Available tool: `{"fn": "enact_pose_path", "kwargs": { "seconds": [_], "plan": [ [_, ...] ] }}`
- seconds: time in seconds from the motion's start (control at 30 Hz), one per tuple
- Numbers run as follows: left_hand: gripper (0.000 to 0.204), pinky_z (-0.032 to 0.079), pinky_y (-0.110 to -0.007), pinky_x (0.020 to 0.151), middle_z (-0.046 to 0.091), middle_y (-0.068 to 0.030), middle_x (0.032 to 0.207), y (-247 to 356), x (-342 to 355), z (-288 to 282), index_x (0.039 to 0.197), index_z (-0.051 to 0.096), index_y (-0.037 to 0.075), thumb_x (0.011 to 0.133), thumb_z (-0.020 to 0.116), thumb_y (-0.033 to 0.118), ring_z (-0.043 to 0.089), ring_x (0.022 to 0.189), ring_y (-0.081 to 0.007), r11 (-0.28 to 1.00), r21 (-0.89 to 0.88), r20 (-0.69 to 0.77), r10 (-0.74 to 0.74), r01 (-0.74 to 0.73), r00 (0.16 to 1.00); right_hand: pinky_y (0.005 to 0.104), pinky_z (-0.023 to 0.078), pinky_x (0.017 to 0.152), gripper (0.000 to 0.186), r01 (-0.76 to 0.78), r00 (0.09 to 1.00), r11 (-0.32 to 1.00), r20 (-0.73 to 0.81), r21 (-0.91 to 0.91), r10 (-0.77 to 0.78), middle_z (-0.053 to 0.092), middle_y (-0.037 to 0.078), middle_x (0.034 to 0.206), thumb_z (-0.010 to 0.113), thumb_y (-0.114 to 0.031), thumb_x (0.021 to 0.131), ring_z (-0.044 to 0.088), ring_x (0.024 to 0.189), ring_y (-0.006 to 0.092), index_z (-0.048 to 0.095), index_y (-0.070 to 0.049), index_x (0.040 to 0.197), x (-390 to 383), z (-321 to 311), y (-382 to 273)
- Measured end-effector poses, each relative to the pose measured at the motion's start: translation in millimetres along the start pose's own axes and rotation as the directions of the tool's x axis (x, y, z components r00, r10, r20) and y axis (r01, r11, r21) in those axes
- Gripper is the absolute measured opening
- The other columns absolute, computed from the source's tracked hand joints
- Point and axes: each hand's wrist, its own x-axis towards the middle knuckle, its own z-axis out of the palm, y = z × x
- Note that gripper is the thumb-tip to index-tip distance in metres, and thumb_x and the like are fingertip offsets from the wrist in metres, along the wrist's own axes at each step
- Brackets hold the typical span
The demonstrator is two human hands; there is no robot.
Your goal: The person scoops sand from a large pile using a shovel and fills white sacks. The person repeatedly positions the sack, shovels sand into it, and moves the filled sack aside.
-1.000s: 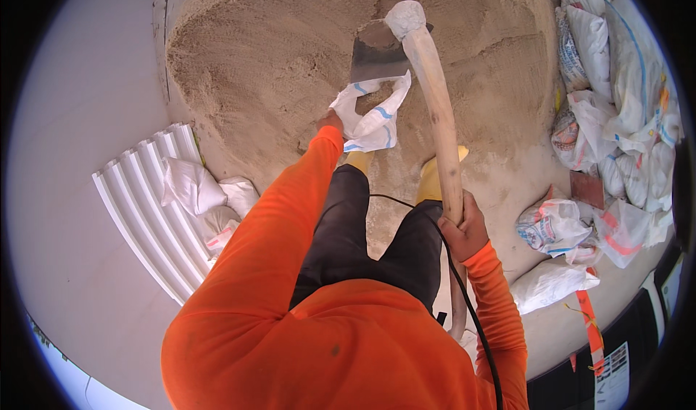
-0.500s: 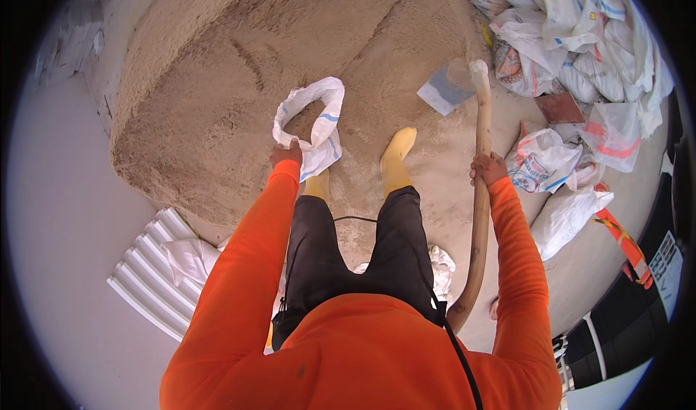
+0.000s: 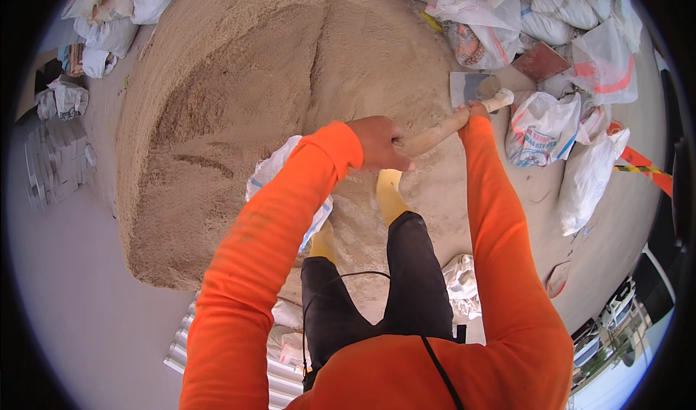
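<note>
At ten o'clock from the yellow boots [image 3: 392, 187], a white sack [image 3: 268, 165] is set against the sand heap [image 3: 377, 69], just beside the left boot and partly covered by the orange left sleeve [image 3: 272, 210]. The near face of the heap is already cut back and marked by a furrow, so digging is judged to be partly done; the bulk of the sand is left standing. How full the sack is cannot be told, since its mouth is hidden; no tie or closure can be made out. The hoe [image 3: 435, 136] is gripped by the right hand [image 3: 475, 110], which is closed round the wooden handle near the head. The left hand [image 3: 375, 143] is opened, thumb and fingers parted, at the near end of the handle; firm contact cannot be confirmed. The grey rectangular blade is placed between one and two o'clock, at the edge of the heap; no heaped load is seen on it, only a tan patch. The sack is slack and creased, with blue stripes. White bags [image 3: 544, 127] are stacked around two o'clock.
</note>
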Motion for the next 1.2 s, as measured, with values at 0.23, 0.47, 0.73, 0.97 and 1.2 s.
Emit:
{"fn": "enact_pose_path", "kwargs": {
  "seconds": [0.23, 0.47, 0.73, 0.97, 1.2],
  "plan": [
    [0.035, 0.048, -0.038, 0.064, 0.061, -0.0122, 0.072, -23.8, -109.1, -60.3, 0.099, 0.062, -0.002, 0.090, 0.066, 0.032, 0.060, 0.067, -0.0223, 0.960, 0.146, -0.145, -0.216, 0.237, 0.966, 0.0384, 0.057, 0.059, 0.035, -0.178, 0.971, 0.964, 0.125, -0.196, 0.204, 0.063, 0.011, 0.091, 0.060, -0.021, 0.090, 0.066, 0.072, 0.0213, 0.050, -0.004, 0.119, -100.1, 150.0, 75.8],
    [0.034, 0.049, -0.034, 0.060, 0.060, -0.0095, 0.078, -56.3, -203.5, 21.6, 0.105, 0.059, -0.002, 0.090, 0.070, 0.027, 0.058, 0.065, -0.0163, 0.954, -0.133, -0.255, -0.293, 0.267, 0.921, 0.0381, 0.055, 0.057, 0.042, -0.221, 0.875, 0.843, 0.282, -0.490, 0.393, 0.064, 0.012, 0.091, 0.061, -0.024, 0.094, 0.066, 0.069, 0.0229, 0.050, 0.002, 0.126, -177.1, 182.1, 164.2],
    [0.032, 0.047, -0.030, 0.052, 0.057, -0.0067, 0.075, 1.1, -176.1, 87.0, 0.106, 0.049, -0.003, 0.091, 0.064, 0.022, 0.057, 0.059, -0.0129, 0.668, -0.742, -0.114, -0.223, 0.066, 0.968, 0.0415, 0.056, 0.056, 0.023, -0.127, 0.860, 0.840, 0.363, -0.527, 0.358, 0.062, 0.012, 0.081, 0.062, -0.022, 0.090, 0.061, 0.062, 0.0263, 0.057, -0.006, 0.105, -174.7, 123.4, 142.2],
    [0.036, 0.047, -0.033, 0.059, 0.058, -0.0101, 0.080, 17.9, -308.0, 127.2, 0.110, 0.047, -0.003, 0.088, 0.065, 0.019, 0.059, 0.066, -0.0179, 0.733, -0.679, -0.159, -0.214, 0.051, 0.964, 0.0397, 0.055, 0.055, 0.014, -0.166, 0.851, 0.854, 0.366, -0.494, 0.377, 0.058, 0.008, 0.070, 0.060, -0.021, 0.088, 0.059, 0.060, 0.0250, 0.053, -0.009, 0.089, -235.3, 127.8, 123.9],
    [0.047, 0.050, -0.030, 0.070, 0.061, -0.0061, 0.087, -24.7, -461.0, 210.4, 0.125, 0.053, 0.001, 0.084, 0.071, 0.014, 0.059, 0.078, -0.0129, 0.639, -0.751, -0.095, -0.355, 0.167, 0.930, 0.0381, 0.055, 0.054, 0.011, -0.046, 0.822, 0.861, 0.470, -0.507, 0.321, 0.058, 0.011, 0.072, 0.061, -0.010, 0.087, 0.060, 0.060, 0.0241, 0.056, 0.000, 0.087, -379.5, 105.8, 193.1]
  ]
}}
